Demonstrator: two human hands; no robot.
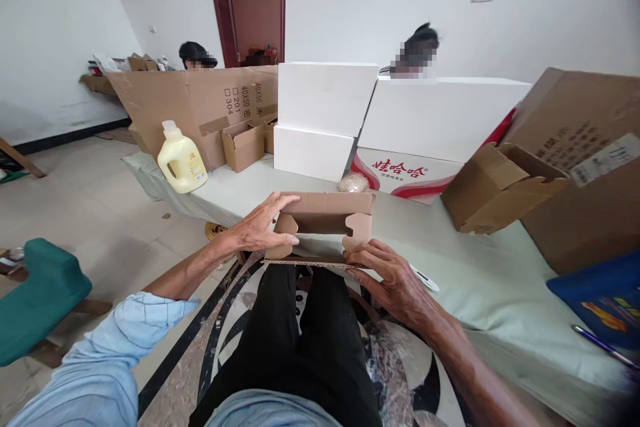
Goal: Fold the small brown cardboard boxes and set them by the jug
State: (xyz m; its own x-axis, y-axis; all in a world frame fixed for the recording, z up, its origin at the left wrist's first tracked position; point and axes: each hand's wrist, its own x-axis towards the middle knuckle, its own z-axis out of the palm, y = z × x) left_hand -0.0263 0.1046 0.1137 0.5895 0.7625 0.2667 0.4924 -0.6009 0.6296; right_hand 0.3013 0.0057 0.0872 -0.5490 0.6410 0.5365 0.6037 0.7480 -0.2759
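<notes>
A small brown cardboard box [325, 203] stands at the table's front edge, its end flaps turned inward and the pale surface visible through its middle. My left hand [263, 223] grips its left end, with the thumb over the flap and the fingers along the back corner. At the near right corner, my right hand [383, 270] is closed around the box's edge and flap. A slim white object [425, 278] lies just right of that hand; its kind is unclear. Behind the box sits a round, clear-wrapped bundle [353, 182].
White cartons [320, 97] form a wall at the back of the cloth-covered table [480, 273]. A yellow jug [183, 159] stands left, with an open carton [243, 145] beside it. To the right are another open carton [500, 187], a blue pouch [600, 297] and a pen [603, 345]. Two people sit beyond.
</notes>
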